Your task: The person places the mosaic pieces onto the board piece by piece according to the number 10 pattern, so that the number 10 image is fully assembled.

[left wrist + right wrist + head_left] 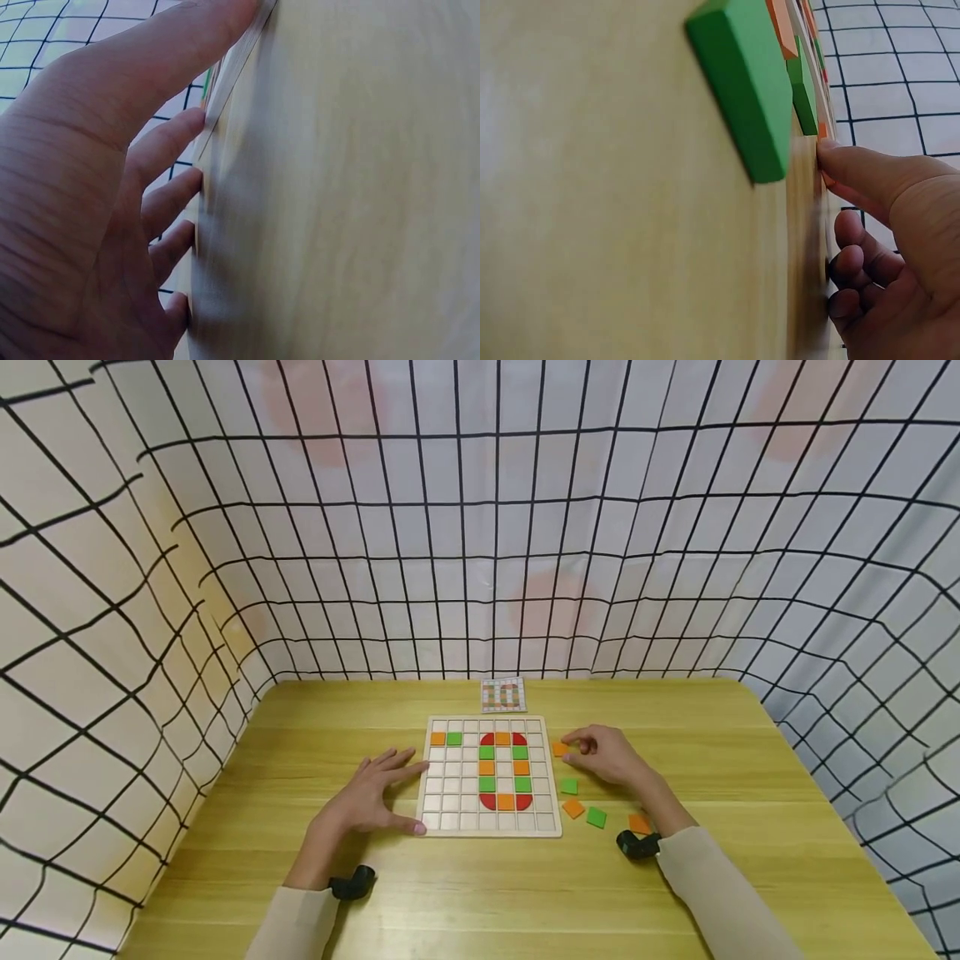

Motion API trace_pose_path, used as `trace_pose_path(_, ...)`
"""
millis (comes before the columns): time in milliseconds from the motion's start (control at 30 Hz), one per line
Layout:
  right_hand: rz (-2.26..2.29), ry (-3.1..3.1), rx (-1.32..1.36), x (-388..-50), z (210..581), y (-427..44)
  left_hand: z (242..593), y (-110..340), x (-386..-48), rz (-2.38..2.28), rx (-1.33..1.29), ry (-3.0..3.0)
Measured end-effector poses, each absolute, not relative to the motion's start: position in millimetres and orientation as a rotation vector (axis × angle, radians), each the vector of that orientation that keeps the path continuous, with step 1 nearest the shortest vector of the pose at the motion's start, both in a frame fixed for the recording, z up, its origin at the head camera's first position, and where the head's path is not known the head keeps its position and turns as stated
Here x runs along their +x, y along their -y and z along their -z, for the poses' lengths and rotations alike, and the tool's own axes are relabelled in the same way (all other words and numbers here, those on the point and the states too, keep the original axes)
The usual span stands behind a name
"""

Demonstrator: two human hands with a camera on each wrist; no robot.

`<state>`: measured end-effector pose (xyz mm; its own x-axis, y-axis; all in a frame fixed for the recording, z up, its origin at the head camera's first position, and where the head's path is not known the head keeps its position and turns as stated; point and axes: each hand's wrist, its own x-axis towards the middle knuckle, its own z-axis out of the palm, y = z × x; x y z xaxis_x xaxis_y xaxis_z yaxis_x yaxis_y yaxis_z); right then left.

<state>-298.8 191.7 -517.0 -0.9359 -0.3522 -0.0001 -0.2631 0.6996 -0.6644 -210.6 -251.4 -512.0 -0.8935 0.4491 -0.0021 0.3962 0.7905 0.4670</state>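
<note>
A pale square grid board (450,820) lies on the table, with orange, green and red tiles forming a ring on its right part. An orange tile (438,739) and a green tile (454,739) sit side by side near its upper left corner. My left hand (367,793) is spread at the board's left edge, thumb and fingertips touching it; the left wrist view shows its fingers (171,202) extended. Beside the board's right edge, my right hand (607,756) pinches an orange square tile (559,749) between thumb and index finger, the other fingers curled in.
Loose tiles lie right of the board: a green one (569,786), an orange one (573,808), another green one (596,817) and an orange one (639,823) by the right wrist. A small pattern card (503,695) lies behind the board. Grid-patterned cloth (480,527) surrounds the table.
</note>
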Motion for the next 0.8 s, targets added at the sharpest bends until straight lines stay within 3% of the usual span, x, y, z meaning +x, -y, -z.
trace_pose_path(800, 1.185, -2.779, -0.446, -289.8, 515.4, -191.5, 511.3, 248.6, -210.4, -0.717, 0.657, -2.849)
